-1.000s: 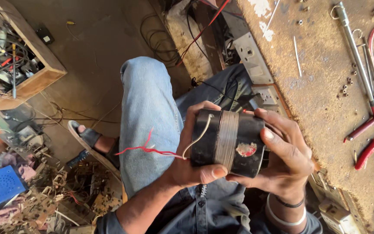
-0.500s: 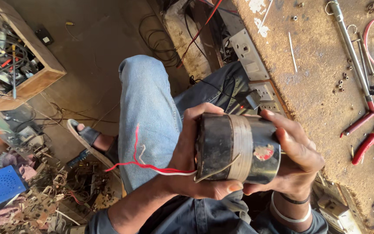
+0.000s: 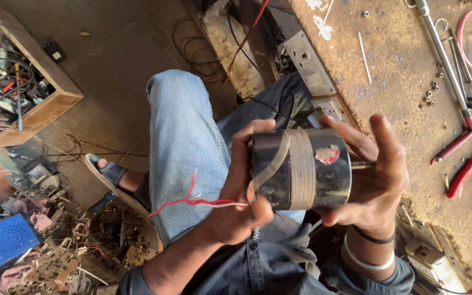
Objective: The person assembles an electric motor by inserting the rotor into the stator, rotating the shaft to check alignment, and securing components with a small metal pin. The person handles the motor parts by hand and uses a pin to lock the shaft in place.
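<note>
Workbench (image 3: 389, 82) on my right, tools scattered. Over my lap: black motor (image 3: 301, 169), lying sideways between both hands. Left hand (image 3: 236, 202) wrapped round its near end; right hand (image 3: 372, 180) cups the far end, fingers spread. Red wire (image 3: 192, 201) trails left.

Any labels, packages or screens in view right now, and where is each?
Torn red label remnant: small irregular patch on the side of the black cylindrical motor, held between left hand and right hand.
Blue box: lower left on the floor clutter, rectangular, with a round perforated grille.
No screens show.
</note>
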